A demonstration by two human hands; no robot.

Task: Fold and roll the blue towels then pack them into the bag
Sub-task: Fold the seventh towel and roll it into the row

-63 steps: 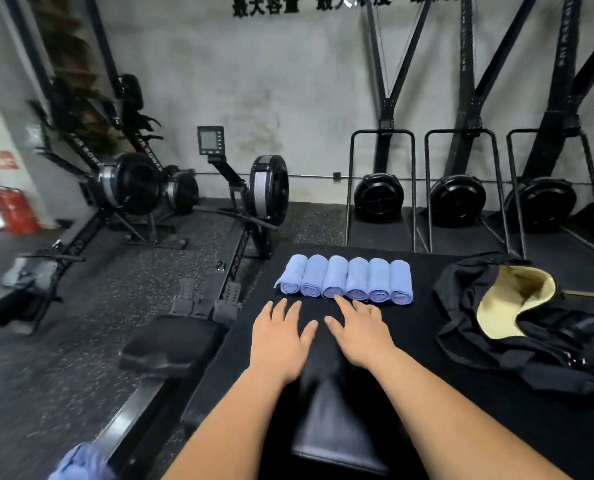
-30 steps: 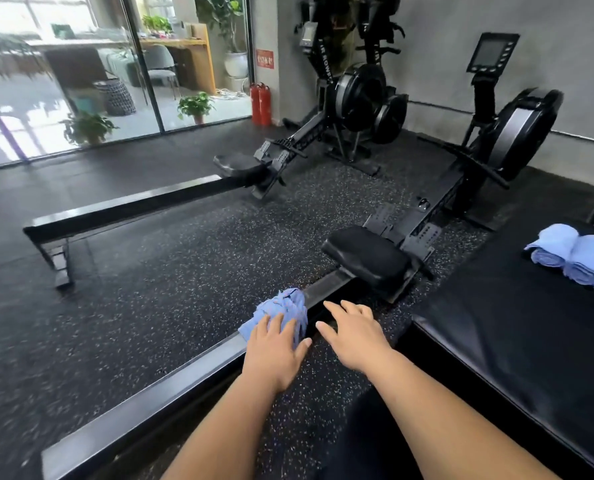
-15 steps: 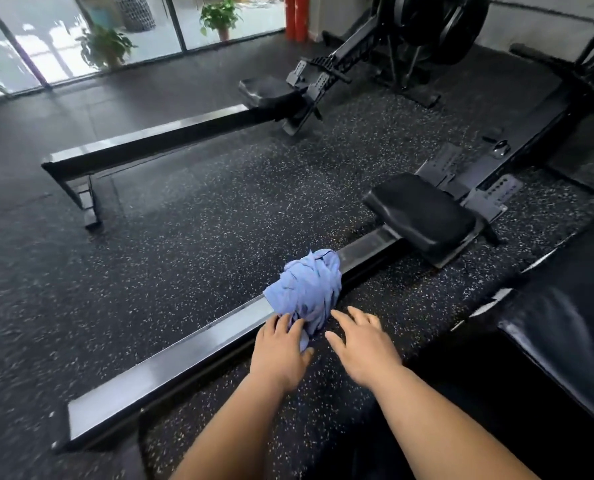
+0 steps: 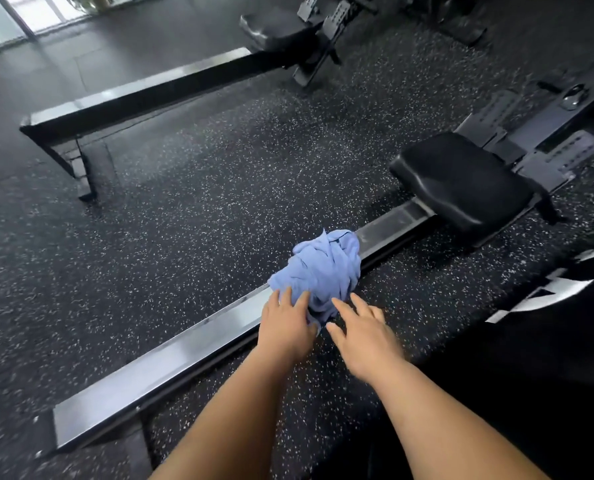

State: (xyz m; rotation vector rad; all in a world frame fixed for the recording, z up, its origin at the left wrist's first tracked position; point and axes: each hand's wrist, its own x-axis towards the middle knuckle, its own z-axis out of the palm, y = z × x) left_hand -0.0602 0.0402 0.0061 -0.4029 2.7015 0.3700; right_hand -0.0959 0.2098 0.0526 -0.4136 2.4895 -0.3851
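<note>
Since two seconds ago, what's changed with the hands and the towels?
The view swung left from the black bench and its six rolled towels down to the floor. Both hands reached a crumpled blue towel on the rowing machine rail; left hand touches it, right hand close beside. Both remain open.

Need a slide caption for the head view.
Both hands, left hand and right hand, reach a crumpled blue towel on the rowing-machine rail.

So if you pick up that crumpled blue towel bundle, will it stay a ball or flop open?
The crumpled blue towel bundle is soft, loosely wadded cloth, so it will probably sag and unravel when lifted. It looks light for its size. Perched on the narrow metal rowing rail, it could slide off if nudged, so both the left hand and right hand help.
</note>
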